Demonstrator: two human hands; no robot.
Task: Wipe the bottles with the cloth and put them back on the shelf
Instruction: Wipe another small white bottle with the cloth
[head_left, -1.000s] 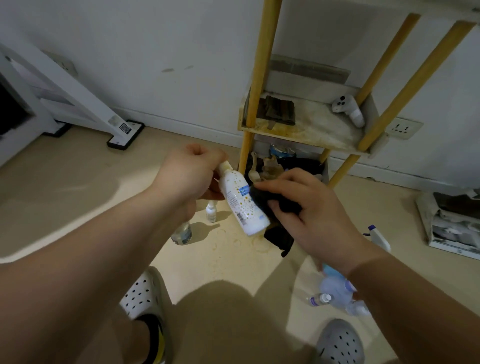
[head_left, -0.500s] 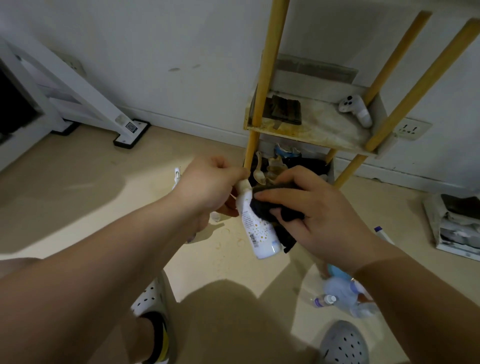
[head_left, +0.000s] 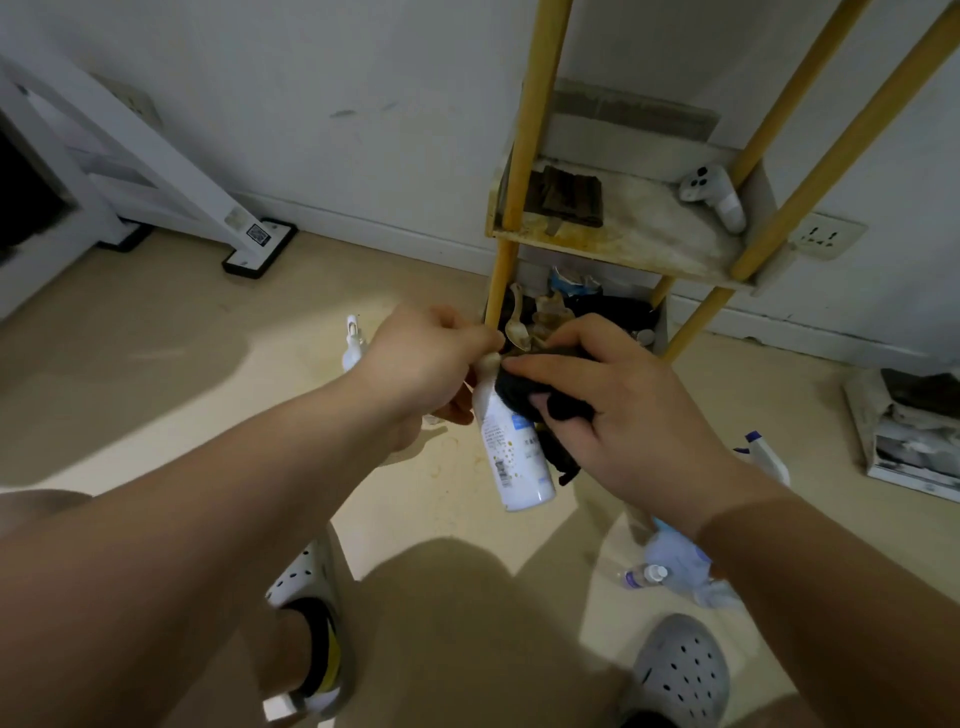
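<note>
Where crumpled dark cloth (head_left: 525, 397) presses, smooth cylindrical bottle (head_left: 511, 460)

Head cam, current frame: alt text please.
A person's left hand holds a white plastic bottle by its top end while the right hand presses a black cloth against its upper body, before a yellow-posted wooden shelf.

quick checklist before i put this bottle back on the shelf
1. Left hand grips the bottle near its top: ok.
2. Right hand holds the cloth against the bottle: ok.
3. Bottle wiped all round: cannot tell.
4. Cap closed: cannot tell, mostly hidden by the hands.
5. Bare space on the shelf beside the controller: ok.
6. Other bottles back on the shelf: not ok, several on the floor.
</note>
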